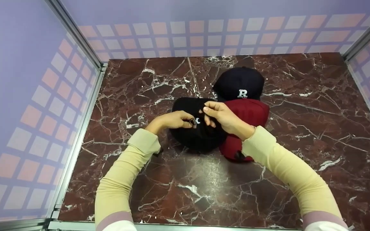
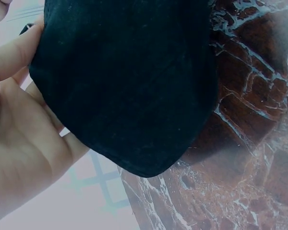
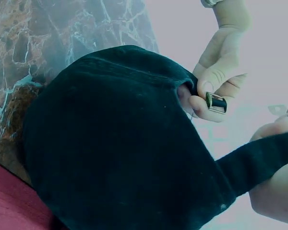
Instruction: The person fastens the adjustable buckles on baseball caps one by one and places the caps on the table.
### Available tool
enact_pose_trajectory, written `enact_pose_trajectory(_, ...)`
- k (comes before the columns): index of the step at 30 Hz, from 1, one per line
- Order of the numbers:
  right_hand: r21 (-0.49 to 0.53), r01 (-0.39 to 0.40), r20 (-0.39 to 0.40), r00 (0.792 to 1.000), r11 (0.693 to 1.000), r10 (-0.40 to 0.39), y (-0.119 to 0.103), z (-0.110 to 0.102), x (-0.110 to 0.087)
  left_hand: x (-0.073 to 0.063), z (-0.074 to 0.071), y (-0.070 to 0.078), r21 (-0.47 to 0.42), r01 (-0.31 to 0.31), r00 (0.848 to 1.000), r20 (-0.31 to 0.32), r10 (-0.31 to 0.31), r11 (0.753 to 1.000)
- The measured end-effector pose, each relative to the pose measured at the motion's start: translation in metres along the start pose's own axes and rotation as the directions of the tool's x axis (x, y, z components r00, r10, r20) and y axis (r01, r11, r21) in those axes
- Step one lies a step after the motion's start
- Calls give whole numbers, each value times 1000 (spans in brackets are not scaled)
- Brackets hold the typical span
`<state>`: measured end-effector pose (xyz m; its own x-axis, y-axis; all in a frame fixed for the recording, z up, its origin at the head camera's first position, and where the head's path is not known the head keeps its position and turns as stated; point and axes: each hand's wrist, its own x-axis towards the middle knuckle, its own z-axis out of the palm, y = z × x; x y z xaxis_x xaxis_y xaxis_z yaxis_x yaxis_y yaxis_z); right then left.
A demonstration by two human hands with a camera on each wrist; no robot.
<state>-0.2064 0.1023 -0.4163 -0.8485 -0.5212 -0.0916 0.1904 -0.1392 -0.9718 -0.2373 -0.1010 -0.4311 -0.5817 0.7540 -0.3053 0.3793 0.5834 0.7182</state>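
Note:
A black cap [image 1: 198, 141] lies in the middle of the table, its dark crown [image 2: 129, 86] filling much of the left wrist view. At the cap's back opening, my left hand [image 1: 177, 119] pinches a small metal buckle [image 3: 217, 103] between thumb and fingers. The cap's loose strap [image 3: 259, 155] reaches across to my right hand [image 1: 225, 117], which grips it. Strap and buckle are apart in the right wrist view. A small white mark on the cap shows between the hands in the head view.
Beside the black cap on the right lies a red cap [image 1: 252, 112], partly under my right forearm. Behind it rests a navy cap [image 1: 241, 80] with a white R. Patterned panels [image 1: 178, 32] with metal edges stand around the marbled table [image 1: 300, 128].

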Motion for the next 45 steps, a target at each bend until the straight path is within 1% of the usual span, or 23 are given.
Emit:
enact_pose_trajectory(4, -63, -22, -29, 999, 998, 20, 3, 1, -1, 1, 0, 0, -16, -20, 1000, 21, 20, 1000)
enact_pose_trajectory(8, -122, -69, -39, 997, 990, 65, 5, 1, -2, 2, 0, 0, -20, -27, 998, 52, 28, 999)
enact_pose_trajectory(12, -124, -137, -41, 990, 983, 133, 5, 1, -1, 2, 0, 0, -9, -34, 995, 90, 34, 999)
enact_pose_trajectory(16, -119, -169, -26, 986, 979, 167, 6, -1, -1, 3, 0, 0, 1, -54, 992, 118, 53, 999)
enact_pose_trajectory(19, -128, -177, -11, 984, 976, 177, 8, -3, -1, 2, -1, 0, 3, -56, 992, 117, 55, 998)
enact_pose_trajectory(24, -139, -199, 7, 979, 970, 202, 11, -4, -1, 2, 0, 0, 11, -35, 993, 112, 33, 999)
enact_pose_trajectory(26, -157, -203, -5, 979, 967, 204, 13, -4, -1, 3, 1, 0, 13, -28, 993, 117, 27, 1000)
enact_pose_trajectory(29, -192, -212, -47, 977, 958, 207, 16, -5, 0, 3, 1, -1, 7, -28, 992, 126, 27, 1000)
enact_pose_trajectory(32, -221, -236, -88, 971, 946, 222, 20, -5, 1, 3, 1, -1, 2, -32, 991, 129, 31, 999)
enact_pose_trajectory(35, -248, -257, -113, 965, 934, 236, 24, -7, 3, 3, 2, 0, -8, -33, 991, 126, 34, 999)
enact_pose_trajectory(40, -280, -279, -124, 959, 919, 254, 28, -8, 4, 3, 2, 1, -25, -21, 991, 129, 24, 999)
enact_pose_trajectory(45, -287, -301, -104, 953, 909, 283, 32, -9, 4, 3, 2, 1, -13, -16, 990, 137, 17, 1000)
